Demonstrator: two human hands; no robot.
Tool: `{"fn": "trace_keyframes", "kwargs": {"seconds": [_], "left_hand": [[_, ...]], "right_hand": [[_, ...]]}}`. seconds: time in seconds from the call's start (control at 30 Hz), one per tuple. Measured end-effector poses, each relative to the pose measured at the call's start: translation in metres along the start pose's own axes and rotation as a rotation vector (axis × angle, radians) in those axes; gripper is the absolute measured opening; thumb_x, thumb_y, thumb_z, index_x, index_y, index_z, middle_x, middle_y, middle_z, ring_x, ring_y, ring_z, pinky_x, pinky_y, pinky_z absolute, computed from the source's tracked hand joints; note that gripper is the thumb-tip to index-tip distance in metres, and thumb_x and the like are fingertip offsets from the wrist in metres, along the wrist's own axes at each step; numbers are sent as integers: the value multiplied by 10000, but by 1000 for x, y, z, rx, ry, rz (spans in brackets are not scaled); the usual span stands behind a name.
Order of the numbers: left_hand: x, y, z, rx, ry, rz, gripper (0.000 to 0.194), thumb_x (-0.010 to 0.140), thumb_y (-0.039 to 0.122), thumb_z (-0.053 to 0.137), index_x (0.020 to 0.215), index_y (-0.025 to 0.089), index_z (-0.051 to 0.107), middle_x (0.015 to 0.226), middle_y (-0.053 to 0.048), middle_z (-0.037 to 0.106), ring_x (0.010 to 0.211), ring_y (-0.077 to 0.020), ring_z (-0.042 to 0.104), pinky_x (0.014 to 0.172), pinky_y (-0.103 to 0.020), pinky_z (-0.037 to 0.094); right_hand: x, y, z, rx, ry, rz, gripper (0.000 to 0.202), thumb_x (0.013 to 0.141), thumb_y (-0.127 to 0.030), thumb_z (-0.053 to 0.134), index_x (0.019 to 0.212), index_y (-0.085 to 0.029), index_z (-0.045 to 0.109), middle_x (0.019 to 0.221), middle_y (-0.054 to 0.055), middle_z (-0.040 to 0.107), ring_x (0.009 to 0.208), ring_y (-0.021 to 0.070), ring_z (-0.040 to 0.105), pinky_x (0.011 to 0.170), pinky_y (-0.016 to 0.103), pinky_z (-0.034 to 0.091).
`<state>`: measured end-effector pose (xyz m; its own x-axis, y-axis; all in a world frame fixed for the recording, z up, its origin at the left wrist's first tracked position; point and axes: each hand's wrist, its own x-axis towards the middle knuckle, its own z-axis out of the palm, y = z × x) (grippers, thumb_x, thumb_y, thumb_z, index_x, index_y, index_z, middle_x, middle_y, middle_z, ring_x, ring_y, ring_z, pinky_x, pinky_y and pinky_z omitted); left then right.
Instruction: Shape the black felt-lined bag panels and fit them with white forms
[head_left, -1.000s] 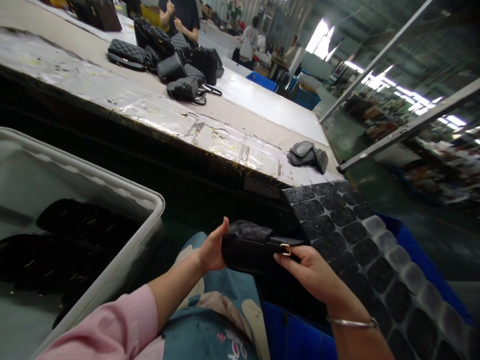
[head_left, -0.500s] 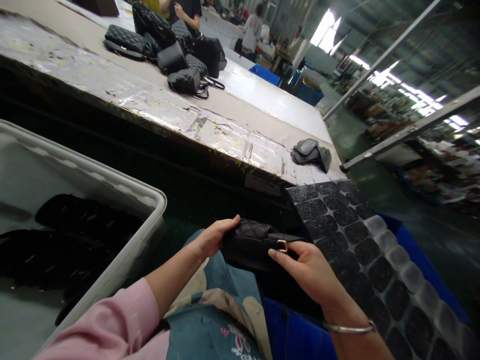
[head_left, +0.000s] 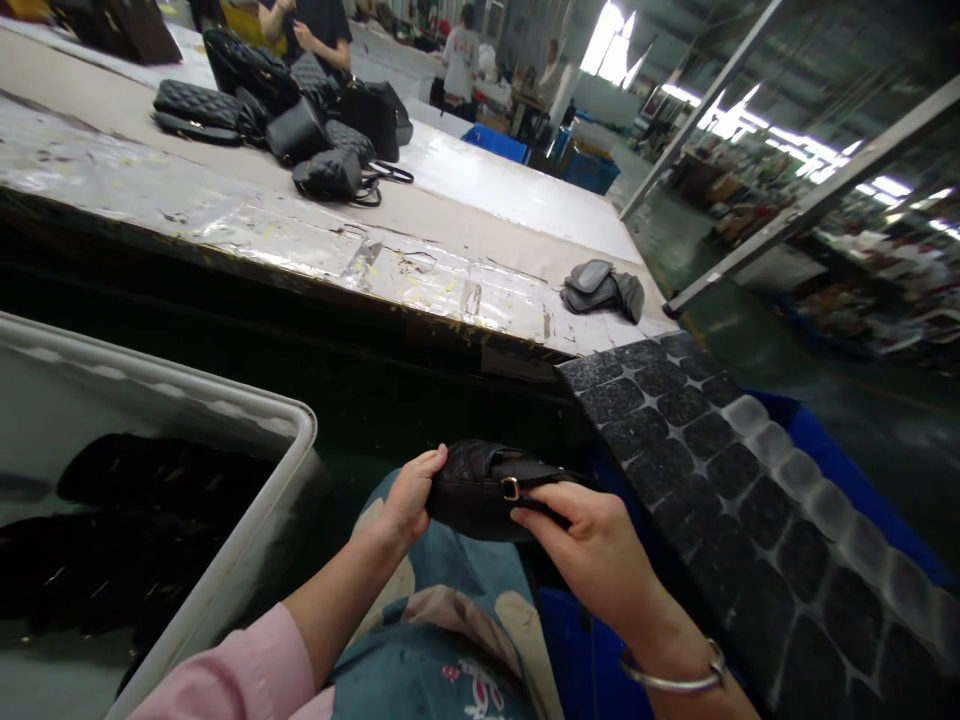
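A small black quilted bag (head_left: 476, 500) with a gold buckle (head_left: 510, 488) is held above my lap. My left hand (head_left: 412, 492) grips its left end, thumb on top and the other fingers mostly hidden behind it. At the right end, my right hand (head_left: 589, 520) pinches the bag's strap side just beside the buckle, index finger along the strap and thumb below. The underside of the bag is dark and hard to make out.
A white bin (head_left: 304, 425) with black pieces stands at left. Across the front runs a worktable (head_left: 442, 285) bearing black bags (head_left: 300, 130) and grey pieces (head_left: 600, 288). A black patterned board (head_left: 705, 470) lies at right over a blue bin (head_left: 825, 450). People stand beyond.
The bag and both hands have shifted slightly left in view. My right fingers now reach further over the strap beside the buckle. The camera view has turned a little, moving the table and bins.
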<state>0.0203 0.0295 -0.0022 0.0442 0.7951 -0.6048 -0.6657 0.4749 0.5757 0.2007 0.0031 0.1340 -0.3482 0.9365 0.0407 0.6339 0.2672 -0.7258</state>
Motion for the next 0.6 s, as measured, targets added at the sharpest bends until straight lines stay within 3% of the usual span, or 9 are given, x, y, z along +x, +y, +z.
{"fn": "trace_keyframes", "kwargs": {"seconds": [0.2,0.4,0.6], "left_hand": [[6,0,5,140,20,62,328,619,414,771,729,145,620,589,25,608,545,-113,569,530,-206,429],[13,21,5,300,6,-53,196,579,230,755,619,129,591,523,20,571,466,-105,531,461,-197,395],[19,26,21,383,-43,-123,351,672,457,715,673,116,633,559,-42,614,504,-165,579,519,-272,458]], "right_hand": [[-6,-3,14,-142,86,-46,178,827,-135,596,924,-244,696,894,21,708,824,172,655,793,286,513],[-21,6,28,-143,301,-72,165,846,-147,576,1002,-189,607,878,43,690,790,178,644,755,302,509],[-16,12,29,-80,301,-216,164,873,-116,519,981,-190,617,848,42,688,765,167,628,724,297,501]]}}
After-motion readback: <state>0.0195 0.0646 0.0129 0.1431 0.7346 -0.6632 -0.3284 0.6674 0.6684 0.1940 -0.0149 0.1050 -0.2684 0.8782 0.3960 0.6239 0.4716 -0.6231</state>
